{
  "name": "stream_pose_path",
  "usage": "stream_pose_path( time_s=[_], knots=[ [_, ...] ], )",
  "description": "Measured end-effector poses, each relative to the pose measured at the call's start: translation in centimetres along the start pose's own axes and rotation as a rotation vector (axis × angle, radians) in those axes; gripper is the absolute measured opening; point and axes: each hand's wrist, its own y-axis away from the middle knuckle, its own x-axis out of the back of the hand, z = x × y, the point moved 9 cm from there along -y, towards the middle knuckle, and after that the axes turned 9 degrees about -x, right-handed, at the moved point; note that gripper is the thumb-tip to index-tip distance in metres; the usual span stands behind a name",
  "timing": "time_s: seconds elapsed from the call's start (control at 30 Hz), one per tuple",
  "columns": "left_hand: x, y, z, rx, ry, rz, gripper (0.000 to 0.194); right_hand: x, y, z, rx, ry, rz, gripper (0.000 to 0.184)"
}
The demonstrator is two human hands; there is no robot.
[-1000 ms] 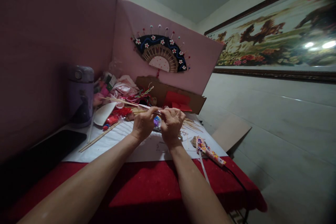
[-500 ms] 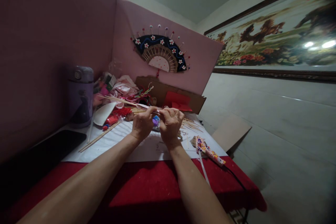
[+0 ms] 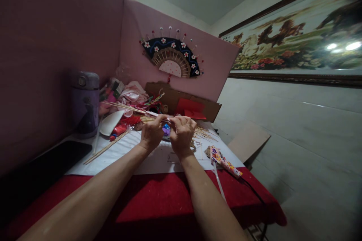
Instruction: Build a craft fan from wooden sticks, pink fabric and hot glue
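My left hand (image 3: 152,132) and my right hand (image 3: 182,132) meet above the white sheet (image 3: 158,158), fingers pinched together on a thin wooden stick (image 3: 154,114) that runs off to the left. A small shiny purple piece (image 3: 166,130) shows between the two hands. Loose bamboo sticks (image 3: 202,133) lie fanned on the sheet just behind my right hand.
A purple flask (image 3: 85,101) and a black phone (image 3: 53,158) are at the left. A flowered glue gun (image 3: 224,162) lies at the right on the red tablecloth (image 3: 169,199). A decorated fan (image 3: 171,56) hangs on the pink board above a heap of craft scraps (image 3: 132,99).
Both hands have shifted slightly left and down with the stick; the purple piece between them shows a little more.
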Motion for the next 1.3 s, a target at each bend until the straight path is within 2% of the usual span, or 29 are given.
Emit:
stream_pose_path(
  time_s=[0.33, 1.03, 1.3],
  knots=[
    [0.02, 0.08, -0.18, 0.005, -0.001, 0.014, 0.021, -0.08, -0.08, 0.03, -0.005, 0.009, -0.012, 0.012],
    [-0.20, 0.02, -0.11, -0.017, -0.040, -0.017, 0.020, -0.29, -0.16, 0.16, -0.007, 0.030, -0.017, 0.010],
    [-0.44, 0.15, -0.39, 0.015, -0.065, -0.045, 0.020, -0.34, -0.19, 0.18, -0.013, 0.031, -0.026, 0.009]
  ],
)
